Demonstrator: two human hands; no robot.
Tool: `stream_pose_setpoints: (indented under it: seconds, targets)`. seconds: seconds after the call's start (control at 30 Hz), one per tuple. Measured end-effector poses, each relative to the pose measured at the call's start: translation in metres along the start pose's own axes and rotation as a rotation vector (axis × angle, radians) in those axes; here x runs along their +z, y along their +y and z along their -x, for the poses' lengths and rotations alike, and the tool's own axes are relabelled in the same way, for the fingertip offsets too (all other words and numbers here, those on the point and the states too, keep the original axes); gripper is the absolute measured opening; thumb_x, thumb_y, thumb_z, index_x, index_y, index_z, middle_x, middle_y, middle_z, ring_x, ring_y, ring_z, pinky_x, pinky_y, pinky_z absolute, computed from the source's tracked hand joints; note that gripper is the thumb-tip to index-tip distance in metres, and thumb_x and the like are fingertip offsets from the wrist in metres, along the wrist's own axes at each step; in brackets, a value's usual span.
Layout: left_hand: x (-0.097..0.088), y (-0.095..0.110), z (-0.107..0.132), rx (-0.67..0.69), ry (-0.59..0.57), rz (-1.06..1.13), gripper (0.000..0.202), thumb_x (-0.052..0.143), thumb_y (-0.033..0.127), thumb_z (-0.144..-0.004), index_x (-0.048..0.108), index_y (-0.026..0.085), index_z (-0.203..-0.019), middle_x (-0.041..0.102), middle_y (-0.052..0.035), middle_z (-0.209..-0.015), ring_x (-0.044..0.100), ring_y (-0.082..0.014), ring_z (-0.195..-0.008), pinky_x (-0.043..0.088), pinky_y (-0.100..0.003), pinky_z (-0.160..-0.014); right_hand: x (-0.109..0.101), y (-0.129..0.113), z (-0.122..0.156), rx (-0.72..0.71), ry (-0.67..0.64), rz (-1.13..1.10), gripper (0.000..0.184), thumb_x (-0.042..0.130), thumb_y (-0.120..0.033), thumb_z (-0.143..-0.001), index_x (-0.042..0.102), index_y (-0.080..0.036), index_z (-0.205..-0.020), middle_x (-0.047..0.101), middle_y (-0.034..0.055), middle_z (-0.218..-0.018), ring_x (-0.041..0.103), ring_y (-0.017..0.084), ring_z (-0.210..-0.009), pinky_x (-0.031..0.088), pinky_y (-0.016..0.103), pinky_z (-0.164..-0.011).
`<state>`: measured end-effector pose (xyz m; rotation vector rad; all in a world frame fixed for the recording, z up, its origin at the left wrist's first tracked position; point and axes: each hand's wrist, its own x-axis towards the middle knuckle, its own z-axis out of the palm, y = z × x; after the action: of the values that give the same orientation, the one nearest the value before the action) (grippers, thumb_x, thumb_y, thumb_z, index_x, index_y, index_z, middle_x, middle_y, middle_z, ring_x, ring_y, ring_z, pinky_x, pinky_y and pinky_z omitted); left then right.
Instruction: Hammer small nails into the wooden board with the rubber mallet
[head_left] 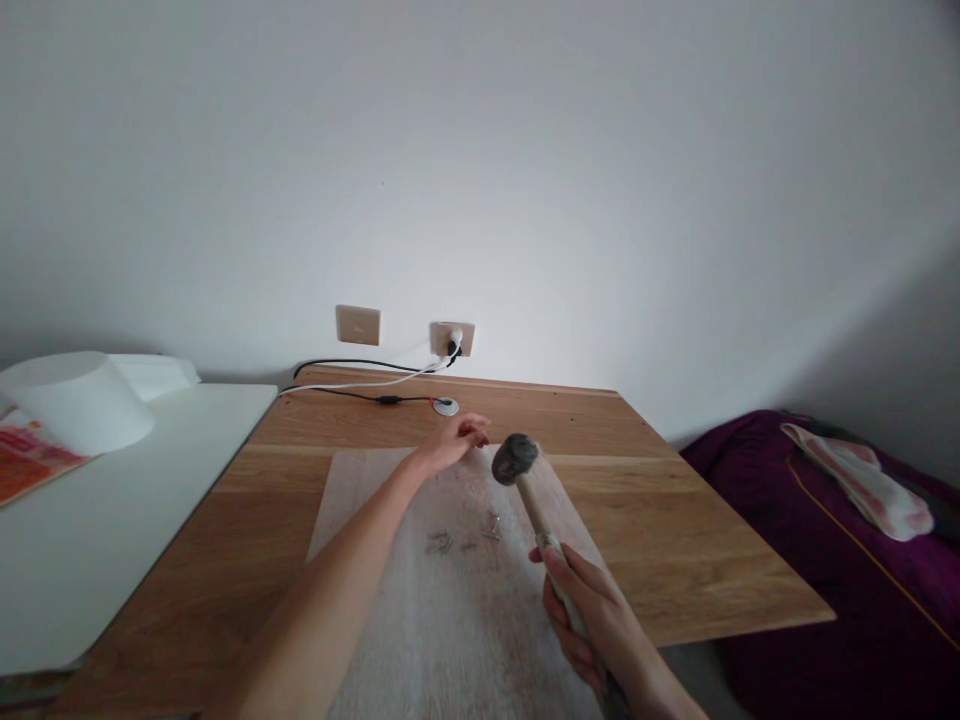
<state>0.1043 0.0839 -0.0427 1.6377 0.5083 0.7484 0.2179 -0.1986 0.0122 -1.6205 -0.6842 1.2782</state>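
My right hand (581, 610) is wrapped round the pale handle of a mallet (515, 460), its dark head raised above the board. Toward the far edge of the whitish board (420, 640), my left hand (455, 445) has its fingers curled in a pinch. Whatever lies between those fingertips is too small to make out. The mallet head is just right of my left hand, apart from it. Several small nails (442, 542) lie loose in a cluster on the board. Another nail (496, 524) seems to stand upright nearer the mallet.
Under the board is a wooden desktop (660, 500). Cables (360, 388) run along its back to a wall socket (452, 340). At left, a white surface (67, 560) carries a white rounded object (79, 400). Purple bedding (810, 520) with a cloth (862, 480) is at right.
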Motion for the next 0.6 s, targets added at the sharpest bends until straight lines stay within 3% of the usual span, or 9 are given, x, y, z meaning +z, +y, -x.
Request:
stream_pose_setpoints:
  seconds: [0.13,0.33,0.43,0.5,0.6]
  targets:
    - [-0.001,0.003,0.001,-0.005,0.002,-0.011,0.049,0.073,0.052,-0.086,0.069,0.014,-0.117,0.073,-0.0053,-0.086,0.068,-0.0169,-0.082,0.050,-0.029,-0.080,-0.006,-0.001,0.008,-0.017,0.025,-0.059,0.070,0.066,-0.081,-0.078,0.049,-0.024,-0.115,0.048,-0.0139,-0.057,0.026,0.000,-0.030,0.028,0.012,-0.026]
    - [0.001,0.011,0.002,-0.016,-0.001,-0.068,0.038,0.065,0.046,-0.087,0.067,0.014,-0.108,0.070,-0.0037,-0.083,0.065,-0.0158,-0.078,0.048,-0.028,-0.076,-0.021,0.004,0.033,0.025,0.098,-0.062,0.075,0.069,-0.084,-0.073,0.057,-0.024,-0.117,0.049,-0.0121,-0.056,0.026,-0.001,-0.031,0.023,0.012,-0.028]
    - [0.002,0.015,0.004,-0.031,-0.004,-0.120,0.027,0.060,0.040,-0.086,0.064,0.015,-0.095,0.066,-0.0012,-0.077,0.061,-0.0143,-0.073,0.045,-0.026,-0.072,-0.025,0.023,0.039,0.101,0.255,-0.070,0.073,0.077,-0.079,-0.069,0.065,-0.026,-0.118,0.057,-0.0067,-0.066,0.050,0.003,-0.048,0.039,0.009,-0.042]
    - [0.003,0.019,0.006,-0.046,-0.007,-0.170,0.022,0.055,0.036,-0.085,0.062,0.016,-0.091,0.062,0.0013,-0.074,0.057,-0.0131,-0.070,0.042,-0.025,-0.069,-0.027,0.035,0.039,0.122,0.296,-0.050,0.073,0.080,-0.079,-0.066,0.068,-0.025,-0.114,0.056,-0.0053,-0.066,0.058,0.006,-0.060,0.043,0.009,-0.049]
    - [0.004,0.026,0.008,-0.064,-0.040,-0.267,0.018,0.052,0.031,-0.084,0.061,0.017,-0.088,0.058,0.0034,-0.071,0.053,-0.0118,-0.067,0.038,-0.023,-0.066,-0.028,0.044,0.034,0.130,0.220,-0.009,0.074,0.071,-0.085,-0.067,0.067,-0.022,-0.105,0.046,-0.0074,-0.055,0.051,0.006,-0.052,0.031,0.010,-0.042]
